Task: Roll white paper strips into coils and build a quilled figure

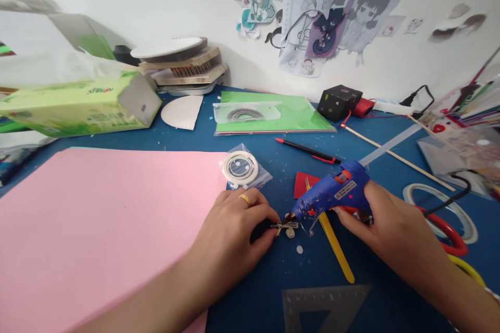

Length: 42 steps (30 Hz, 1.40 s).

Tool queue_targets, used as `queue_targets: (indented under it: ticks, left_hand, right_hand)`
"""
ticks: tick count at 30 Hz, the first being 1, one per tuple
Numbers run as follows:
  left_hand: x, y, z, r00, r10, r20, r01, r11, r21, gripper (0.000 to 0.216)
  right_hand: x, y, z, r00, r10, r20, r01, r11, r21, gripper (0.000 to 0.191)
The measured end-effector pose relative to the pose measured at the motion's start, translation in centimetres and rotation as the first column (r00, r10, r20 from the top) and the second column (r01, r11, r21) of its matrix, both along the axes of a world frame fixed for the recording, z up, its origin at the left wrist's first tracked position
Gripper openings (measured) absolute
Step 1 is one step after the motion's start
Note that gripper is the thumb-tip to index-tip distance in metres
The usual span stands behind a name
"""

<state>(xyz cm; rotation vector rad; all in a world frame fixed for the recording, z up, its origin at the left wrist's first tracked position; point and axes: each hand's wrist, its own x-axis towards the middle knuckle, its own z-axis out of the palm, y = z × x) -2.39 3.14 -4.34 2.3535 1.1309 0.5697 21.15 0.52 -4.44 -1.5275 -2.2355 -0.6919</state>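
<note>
My right hand (390,223) is closed round the grip of a blue hot glue gun (330,190), with a translucent glue stick (390,144) poking out of its back end. The nozzle meets a small coiled paper piece (288,227) low on the blue table. My left hand (240,229) pinches that cream piece at its left end between thumb and fingers. Just below the piece lies a small white dot (299,250). Under the gun are yellow-handled tweezers (336,250) and a red paper piece (300,185).
Pink sheets (117,208) cover the left side. A bagged set of white rings (240,168) lies beyond my left hand. A set square (320,304) is in front, and a pen (308,151), green paper (281,109) and a black box (339,102) lie farther back. Tape rings (471,223) stand right.
</note>
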Motion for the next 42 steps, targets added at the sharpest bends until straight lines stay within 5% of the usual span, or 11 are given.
queue_targets:
  ticks: [42]
  left_hand:
    - [-0.09, -0.05, 0.05, 1.000, -0.009, -0.021, 0.008, 1.000, -0.012, 0.013]
  right_hand:
    - [0.40, -0.15, -0.01, 0.991, 0.033, 0.133, -0.040, 0.998, 0.050, 0.041]
